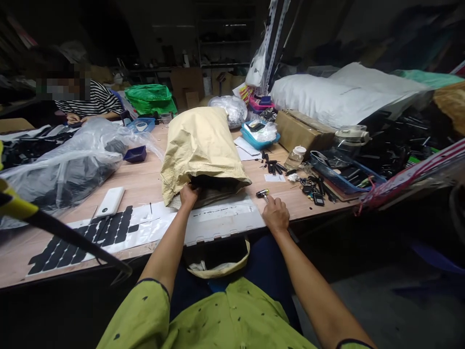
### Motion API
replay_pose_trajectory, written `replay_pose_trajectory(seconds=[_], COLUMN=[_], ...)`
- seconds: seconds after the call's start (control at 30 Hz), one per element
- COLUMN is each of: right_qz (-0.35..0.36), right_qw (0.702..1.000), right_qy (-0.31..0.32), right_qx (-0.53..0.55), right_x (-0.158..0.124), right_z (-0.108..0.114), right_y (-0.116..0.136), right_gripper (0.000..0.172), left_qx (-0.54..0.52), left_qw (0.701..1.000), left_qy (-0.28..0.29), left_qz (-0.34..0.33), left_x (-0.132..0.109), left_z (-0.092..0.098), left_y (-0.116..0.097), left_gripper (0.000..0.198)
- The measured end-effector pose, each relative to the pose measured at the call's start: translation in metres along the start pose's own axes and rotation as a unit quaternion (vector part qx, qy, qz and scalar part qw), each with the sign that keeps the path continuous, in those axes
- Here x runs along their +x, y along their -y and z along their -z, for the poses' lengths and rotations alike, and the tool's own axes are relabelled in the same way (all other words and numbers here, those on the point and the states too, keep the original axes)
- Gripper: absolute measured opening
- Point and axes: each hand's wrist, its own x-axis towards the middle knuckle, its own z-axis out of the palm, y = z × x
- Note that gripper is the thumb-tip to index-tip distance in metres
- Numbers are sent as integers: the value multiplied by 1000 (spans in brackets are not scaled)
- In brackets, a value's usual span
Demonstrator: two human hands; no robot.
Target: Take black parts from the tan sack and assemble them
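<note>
A large cream-coloured sack [203, 140] lies on the table with its mouth facing me and dark inside. At the left corner of that mouth is my left hand [189, 196], its fingers reaching into the opening and mostly hidden. My right hand [276, 214] is closed around the handle of a small hammer [262, 193], whose yellow and black head shows beyond the fingers. Both hands are at the table's front edge, either side of a whitish board [223, 220] in front of the sack. An open cream bag [218, 271] sits at my lap.
On the left are a white power bank [111, 201], rows of black pieces [83, 237] on white sheet and a clear plastic bag [72, 169]. Keys and black parts [314, 189], a jar [296, 157] and a blue tray [345, 172] stand right. A co-worker [90, 99] sits back left.
</note>
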Motion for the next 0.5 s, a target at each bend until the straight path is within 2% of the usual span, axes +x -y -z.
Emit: replay_pose_trajectory(seconds=[0.07, 0.13, 0.27, 0.37, 0.5], right_qz=[-3, -4, -3, -8, -11], right_qw=[1000, 1000, 1000, 1000, 1000], right_qy=[3, 6, 11, 21, 27], right_qx=[-1, -3, -2, -1, 11], right_x=[0, 0, 1, 1, 0], right_z=[1, 2, 4, 6, 7], right_y=[1, 1, 1, 1, 1], right_gripper=[35, 35, 35, 35, 36], left_qx=[-26, -63, -103, -73, -34], left_qw=[999, 991, 958, 955, 961], left_qy=[12, 38, 93, 107, 106], left_qz=[-42, -115, -249, -265, -253], left_x=[-14, -33, -71, -89, -97], left_z=[-1, -7, -30, -46, -53], left_y=[10, 16, 12, 1, -8], left_gripper=[23, 21, 18, 14, 15])
